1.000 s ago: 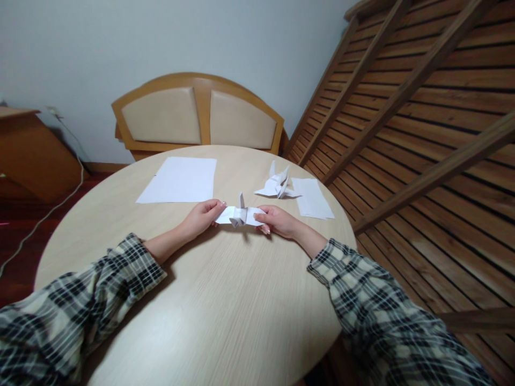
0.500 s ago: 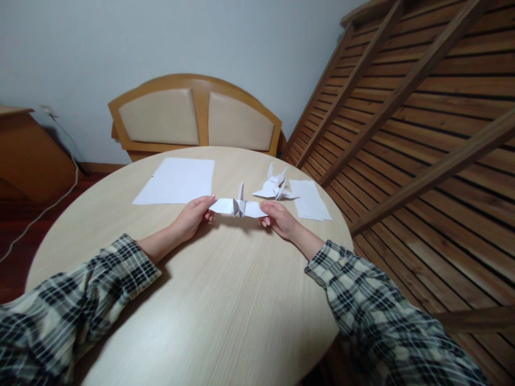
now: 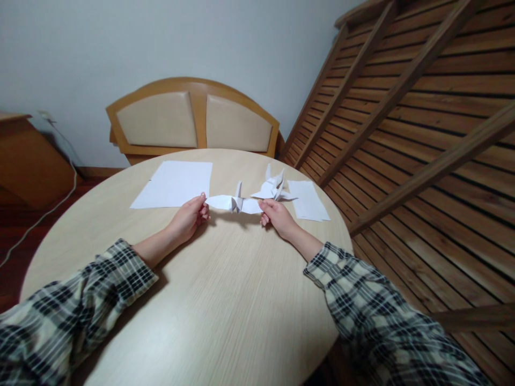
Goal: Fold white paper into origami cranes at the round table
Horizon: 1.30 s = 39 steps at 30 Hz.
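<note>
I pinch the origami crane [image 3: 235, 204] by opposite wingtips, left hand [image 3: 187, 219] and right hand [image 3: 280, 217], wingspan roughly paralleling the far edge of the table [image 3: 225, 300].

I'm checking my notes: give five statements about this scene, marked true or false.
The left hand and right hand hold one folded paper figure. True.
A second folded figure rests on the table. True.
The table is square. False: its visible edge is rounded.
The second folded figure lies nearer the left hand. False: nearer the right hand.
In the picture, the large white paper lies left of the second folded figure. True.
</note>
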### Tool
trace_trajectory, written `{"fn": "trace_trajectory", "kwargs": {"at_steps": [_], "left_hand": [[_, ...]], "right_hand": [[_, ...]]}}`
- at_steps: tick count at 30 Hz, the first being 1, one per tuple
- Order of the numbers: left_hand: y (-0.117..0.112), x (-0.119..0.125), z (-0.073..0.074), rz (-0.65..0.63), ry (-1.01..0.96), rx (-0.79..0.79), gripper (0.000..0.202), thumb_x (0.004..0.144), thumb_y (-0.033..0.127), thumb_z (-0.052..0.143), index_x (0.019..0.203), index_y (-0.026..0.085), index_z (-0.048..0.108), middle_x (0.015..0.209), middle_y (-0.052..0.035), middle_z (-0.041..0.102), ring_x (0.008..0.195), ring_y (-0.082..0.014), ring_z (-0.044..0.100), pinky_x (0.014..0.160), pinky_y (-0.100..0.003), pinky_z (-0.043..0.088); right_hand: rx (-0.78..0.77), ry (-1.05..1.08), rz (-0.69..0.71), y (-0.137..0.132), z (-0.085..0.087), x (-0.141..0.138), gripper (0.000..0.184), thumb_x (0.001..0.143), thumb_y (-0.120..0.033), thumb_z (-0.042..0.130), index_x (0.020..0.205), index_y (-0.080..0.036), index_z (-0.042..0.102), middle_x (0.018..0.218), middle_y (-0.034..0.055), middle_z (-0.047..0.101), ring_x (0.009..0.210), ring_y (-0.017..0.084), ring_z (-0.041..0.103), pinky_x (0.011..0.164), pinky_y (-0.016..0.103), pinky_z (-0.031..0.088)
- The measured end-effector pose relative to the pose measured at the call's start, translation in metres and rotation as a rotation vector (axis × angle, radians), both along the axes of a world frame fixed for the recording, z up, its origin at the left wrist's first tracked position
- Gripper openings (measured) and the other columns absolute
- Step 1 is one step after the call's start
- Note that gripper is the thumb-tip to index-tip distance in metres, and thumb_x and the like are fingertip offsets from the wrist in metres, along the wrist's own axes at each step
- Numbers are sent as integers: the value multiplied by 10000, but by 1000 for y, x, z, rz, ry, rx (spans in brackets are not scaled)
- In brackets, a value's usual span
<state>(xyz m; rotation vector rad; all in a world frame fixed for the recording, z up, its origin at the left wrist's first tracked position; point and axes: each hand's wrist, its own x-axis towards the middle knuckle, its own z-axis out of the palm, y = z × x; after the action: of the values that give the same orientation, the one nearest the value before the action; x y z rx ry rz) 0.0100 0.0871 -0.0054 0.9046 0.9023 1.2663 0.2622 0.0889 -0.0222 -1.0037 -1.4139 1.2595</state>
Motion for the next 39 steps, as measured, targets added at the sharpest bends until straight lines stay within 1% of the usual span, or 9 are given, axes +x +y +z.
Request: {"fn": "trace_trajectory", "kwargs": {"at_steps": [5, 9, 14, 16, 20, 25, 30, 35, 39], "left_hand": [[-2, 2, 6, 52, -2, -51, 368, 990, 218, 417, 639, 164, 513, 528, 27, 478, 436, -71, 443, 475, -190, 468], [-2, 2, 3, 25, 23, -28, 328, 978, 225, 439, 672, 160, 540, 526, 22, 486, 440, -76, 450, 476, -188, 464], [0, 2, -1, -25, 81, -19, 284, 973, 244, 444, 729, 163, 565, 521, 31, 491, 438, -76, 456, 489, -185, 461], [0, 3, 0, -30, 90, -20, 284, 971, 237, 442, 723, 166, 561, 515, 34, 487, 434, -74, 454, 489, -185, 454], [-1, 4, 1, -24, 119, -32, 287, 966, 228, 447, 709, 169, 561, 507, 38, 479, 427, -74, 449, 491, -194, 456], [-1, 4, 2, -33, 138, -25, 280, 965, 216, 445, 716, 167, 564, 511, 38, 480, 432, -71, 451, 492, -187, 447], [-1, 4, 3, -32, 143, -22, 263, 958, 206, 453, 725, 166, 567, 513, 36, 487, 434, -67, 454, 469, -172, 412], [-1, 4, 3, -39, 125, -17, 262, 944, 192, 474, 706, 162, 578, 512, 27, 492, 428, -61, 455, 443, -167, 378], [-1, 4, 2, -39, 115, -15, 250, 927, 195, 501, 694, 165, 587, 508, 21, 496, 426, -64, 462, 439, -173, 372]], "right_hand": [[141, -118, -93, 1, 3, 3, 388, 809, -578, 627, 727, -204, 565, 558, -27, 581, 464, 94, 517, 442, 226, 419], [181, -135, -121, 2, 14, 12, 377, 798, -560, 641, 715, -195, 600, 624, 0, 626, 509, 101, 544, 501, 243, 443], [284, -171, -275, 13, 27, 53, 376, 764, -545, 665, 634, -201, 584, 548, -28, 552, 543, 115, 506, 609, 271, 441], [290, -234, -320, 19, 29, 73, 396, 743, -562, 656, 601, -202, 571, 543, -26, 533, 545, 123, 490, 597, 277, 419], [362, -418, -494, 30, 26, 107, 428, 743, -554, 631, 521, -205, 525, 513, -17, 492, 544, 135, 457, 585, 287, 374], [327, -545, -597, 41, 14, 130, 439, 712, -605, 636, 575, -195, 560, 514, -21, 483, 530, 139, 435, 549, 284, 316], [339, -700, -711, 50, 2, 141, 430, 741, -600, 604, 616, -189, 587, 556, -9, 508, 559, 147, 429, 543, 282, 275], [286, -832, -820, 49, 3, 143, 428, 789, -576, 567, 598, -193, 579, 547, 0, 527, 569, 162, 436, 579, 290, 287], [184, -955, -878, 47, 6, 141, 384, 811, -524, 579, 618, -193, 600, 602, 25, 593, 630, 185, 466, 678, 326, 339]]}}
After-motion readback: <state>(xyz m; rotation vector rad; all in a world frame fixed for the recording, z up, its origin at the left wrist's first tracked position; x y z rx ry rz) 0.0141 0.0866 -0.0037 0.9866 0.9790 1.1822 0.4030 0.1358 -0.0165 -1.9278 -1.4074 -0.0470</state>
